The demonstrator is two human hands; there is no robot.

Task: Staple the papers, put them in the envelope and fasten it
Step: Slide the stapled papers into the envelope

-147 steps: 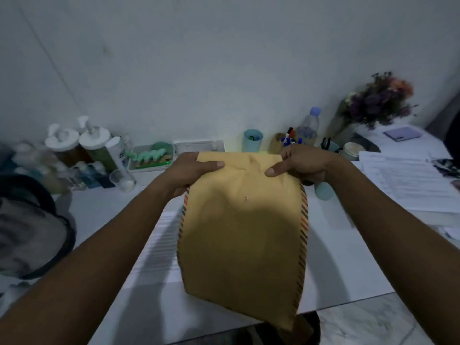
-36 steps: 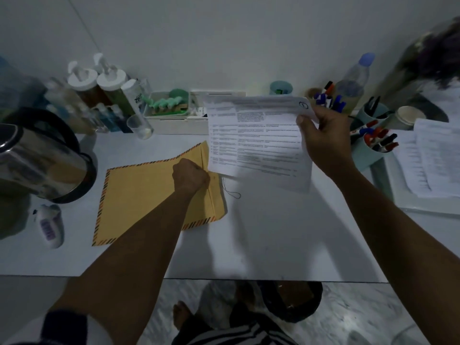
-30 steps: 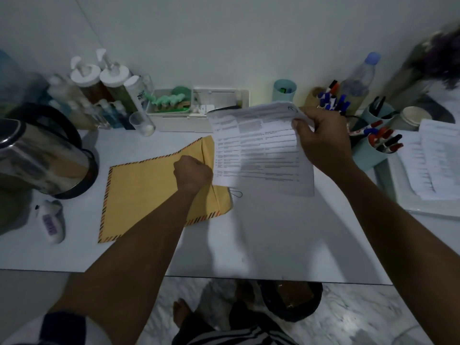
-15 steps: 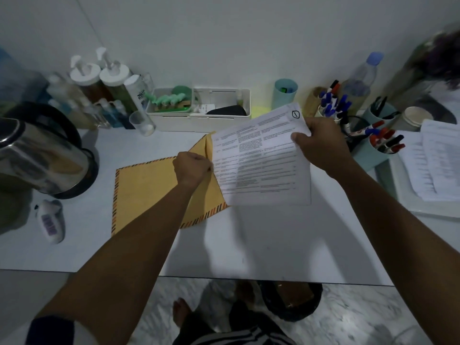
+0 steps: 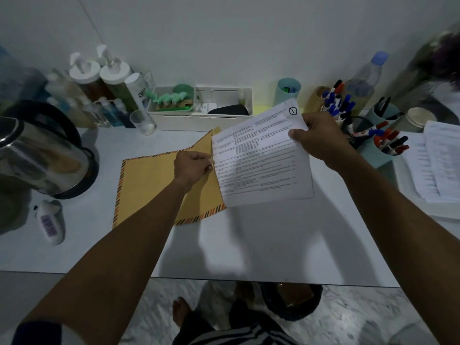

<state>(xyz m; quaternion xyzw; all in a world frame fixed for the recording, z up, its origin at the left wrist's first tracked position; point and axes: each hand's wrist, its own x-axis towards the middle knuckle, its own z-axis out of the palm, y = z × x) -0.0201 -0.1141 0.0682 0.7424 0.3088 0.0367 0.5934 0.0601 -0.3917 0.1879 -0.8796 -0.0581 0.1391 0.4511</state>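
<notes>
Lying flat on the white surface (image 5: 261, 245) right of a steel kettle (image 5: 42, 155), the tan envelope (image 5: 149, 188) is being held at its open right end by the left hand (image 5: 191, 166), fingers pinched on the mouth. The right hand (image 5: 321, 140) is gripping the printed papers (image 5: 261, 160) by their top right corner, their left edge sitting at the envelope's mouth.

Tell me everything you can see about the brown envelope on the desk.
The envelope is mustard-brown paper with a striped dark and orange border. It lies flat on the white desk, mouth toward the right. The left hand lifts its upper layer there, while the papers, held by the right hand, have their left edge entering the opening.
</notes>
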